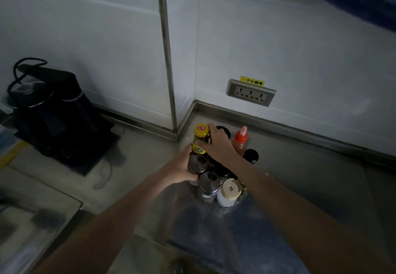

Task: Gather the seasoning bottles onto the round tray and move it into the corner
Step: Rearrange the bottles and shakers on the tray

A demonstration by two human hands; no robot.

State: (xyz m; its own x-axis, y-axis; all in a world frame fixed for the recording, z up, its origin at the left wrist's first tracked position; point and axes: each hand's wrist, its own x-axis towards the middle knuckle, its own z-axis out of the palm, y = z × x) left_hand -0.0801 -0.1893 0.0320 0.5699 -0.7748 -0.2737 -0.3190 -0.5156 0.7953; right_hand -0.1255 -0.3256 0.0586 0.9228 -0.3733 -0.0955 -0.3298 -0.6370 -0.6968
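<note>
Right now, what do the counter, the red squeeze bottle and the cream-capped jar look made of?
Counter: brushed metal, likely stainless steel, with a dull grey sheen and matching upstand.
Red squeeze bottle: soft translucent plastic by its look, with a pale nozzle cap.
Cream-capped jar: matte plastic flip lid; body material unclear.

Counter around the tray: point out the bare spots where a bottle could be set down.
Bare steel lies right of the round tray, below the wall socket. More lies left of it, short of the black kettle and its loose cord. The tray is packed with bottles, both hands among them.
</note>
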